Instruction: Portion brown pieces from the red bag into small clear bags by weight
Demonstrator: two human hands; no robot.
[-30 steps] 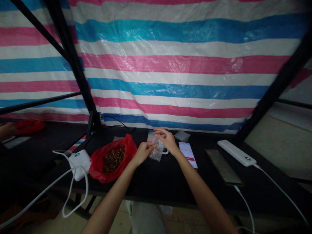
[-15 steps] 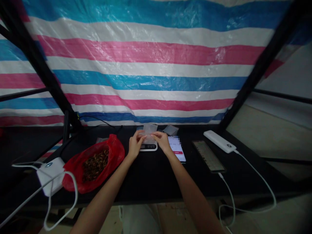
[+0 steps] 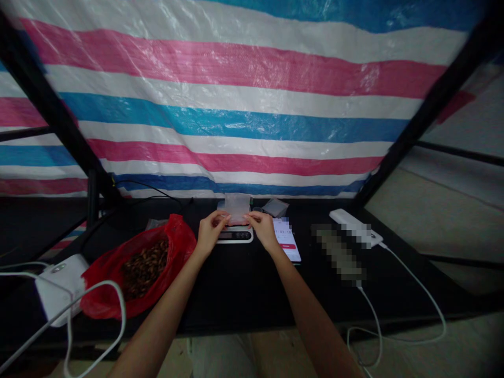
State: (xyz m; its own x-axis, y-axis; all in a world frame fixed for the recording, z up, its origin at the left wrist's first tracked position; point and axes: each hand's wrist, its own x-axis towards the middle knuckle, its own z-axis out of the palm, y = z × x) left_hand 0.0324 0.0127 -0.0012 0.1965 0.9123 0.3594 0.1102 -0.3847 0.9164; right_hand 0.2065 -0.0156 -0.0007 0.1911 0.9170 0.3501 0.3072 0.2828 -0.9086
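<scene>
A small translucent plastic bag [image 3: 237, 206] is stretched between my two hands, just above a white digital scale [image 3: 233, 241]. My left hand [image 3: 212, 228] pinches the bag's left near corner between thumb and fingers. At the opposite corner my right hand [image 3: 260, 227] pinches it the same way. The scale's dark display strip and buttons show below the bag; its far part is hidden. Left of my forearm lies an open red plastic bag [image 3: 179, 247] holding many small brown pieces [image 3: 145, 268], perhaps seeds or dried beans.
Right of my hand lies a lit phone [image 3: 287, 247]; clear plastic bags [image 3: 275, 207] lie behind it. Farther right are a blurred-out device [image 3: 340, 254] and a white power bank [image 3: 346, 223] with cables. A white box [image 3: 63, 286] with looping cables stands at left. Striped sheeting [image 3: 244, 94] closes the back.
The plastic bag, earlier gathered more narrowly between my fingers, is now spread wider and flatter. My left hand has moved slightly left. The whole view has shifted a little.
</scene>
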